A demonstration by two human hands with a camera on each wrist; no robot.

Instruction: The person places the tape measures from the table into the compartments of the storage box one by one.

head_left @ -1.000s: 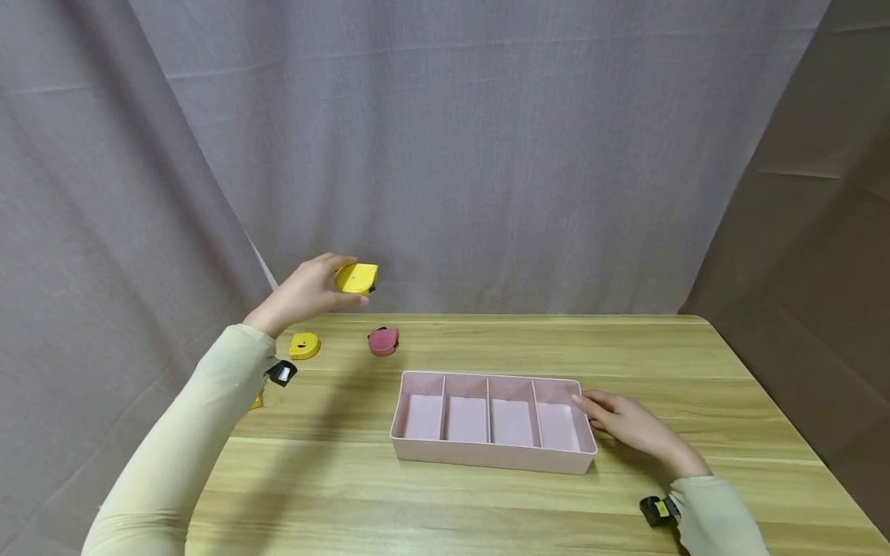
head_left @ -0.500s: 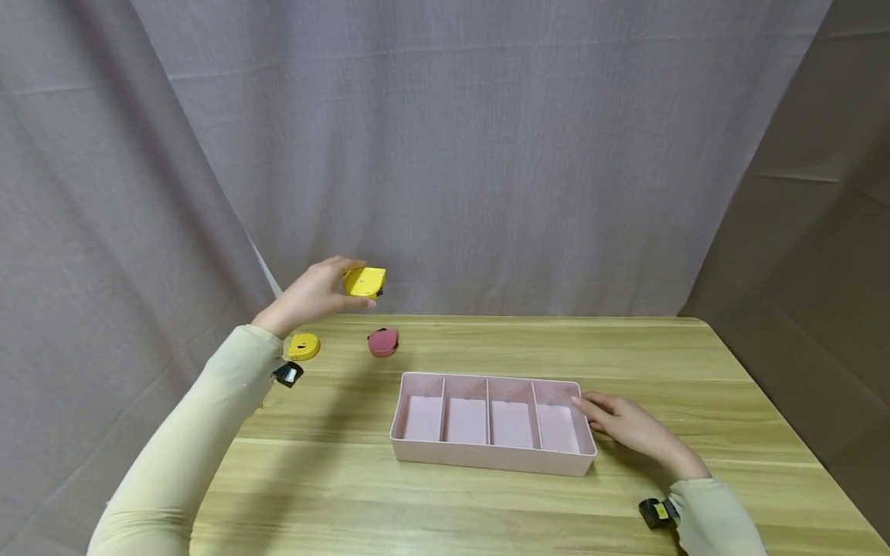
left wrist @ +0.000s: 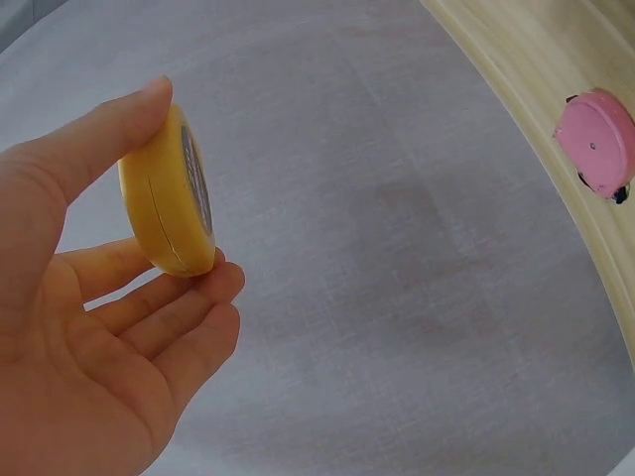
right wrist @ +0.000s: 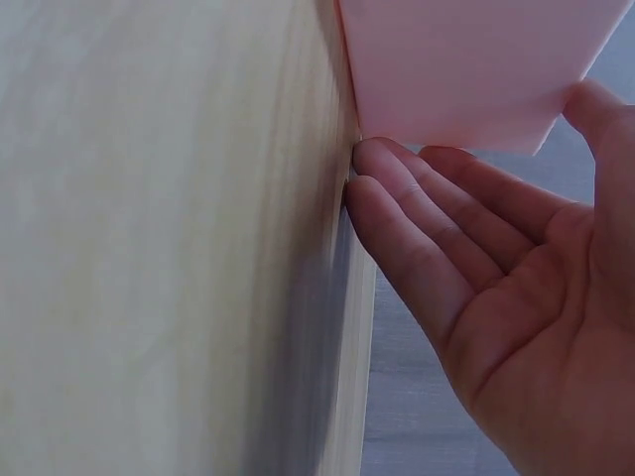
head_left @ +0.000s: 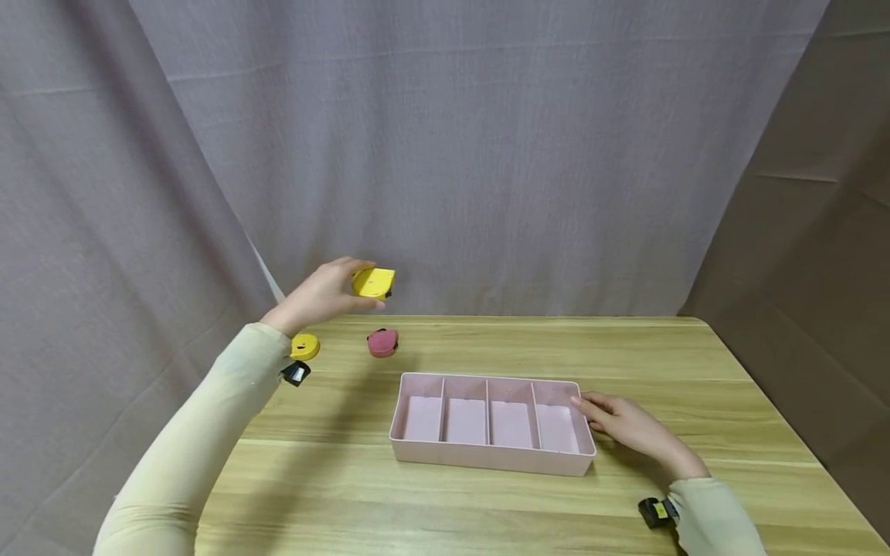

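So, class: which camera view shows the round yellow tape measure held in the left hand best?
The left wrist view: the round yellow tape measure fills it edge-on, pinched between thumb and fingers of the left hand. The head view shows it small and far, above the wooden table. The right wrist view misses it.

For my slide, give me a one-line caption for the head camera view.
Left hand holds a yellow tape measure above the wooden table; right hand rests against the pink tray.

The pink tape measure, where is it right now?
In the head view the pink tape measure lies on the table's far left part, just beyond the pink tray's left end, right of a yellow tape measure.
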